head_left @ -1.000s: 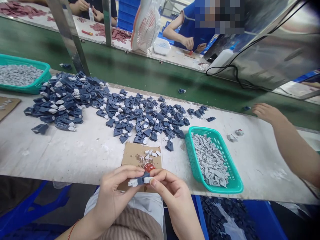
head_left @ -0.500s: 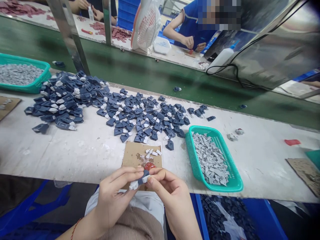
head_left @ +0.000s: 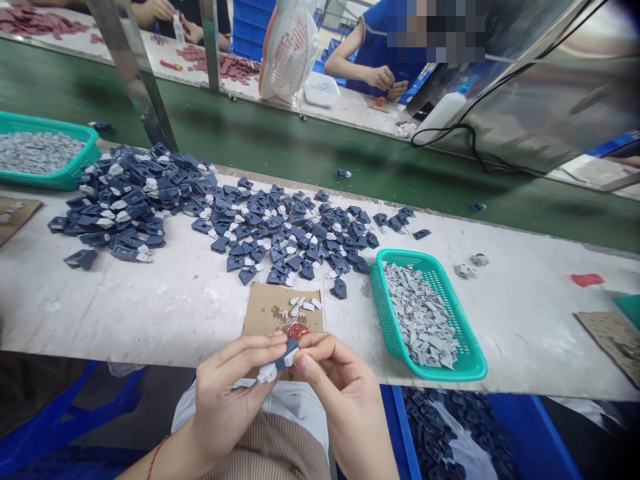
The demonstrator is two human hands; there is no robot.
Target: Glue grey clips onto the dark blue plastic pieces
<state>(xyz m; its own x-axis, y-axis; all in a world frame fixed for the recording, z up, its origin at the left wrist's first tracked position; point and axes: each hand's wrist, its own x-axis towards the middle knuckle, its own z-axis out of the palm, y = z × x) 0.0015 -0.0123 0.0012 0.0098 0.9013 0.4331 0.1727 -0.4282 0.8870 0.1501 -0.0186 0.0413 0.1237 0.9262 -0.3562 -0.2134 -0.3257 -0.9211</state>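
Note:
Between my two hands is a small navy plastic part (head_left: 287, 357) with pale grey pieces on it, held just over the table's front edge. My left hand (head_left: 231, 380) grips it from the left, fingers laid along its top and thumb beneath. My right hand (head_left: 345, 380) pinches a pale grey piece at the part's right end between thumb and forefinger. Right behind them lies a piece of cardboard (head_left: 260, 307) bearing several small white pieces (head_left: 309, 305) and a wet-looking smear. A round red lid or dish (head_left: 299, 331) is partly hidden by my fingers.
A big heap of navy parts with pale ends (head_left: 130, 200) spreads across the table's left and middle. Green baskets of small grey pieces stand right (head_left: 430, 377) and far left (head_left: 50, 179). A green belt (head_left: 240, 140) runs behind; beyond it, co-workers' hands (head_left: 383, 79) work. Below right is a blue bin (head_left: 530, 427).
Both hands keep nearly the same pose around the navy part. Loose parts on the green belt have shifted slightly left. The co-worker's hands across the belt have come closer together.

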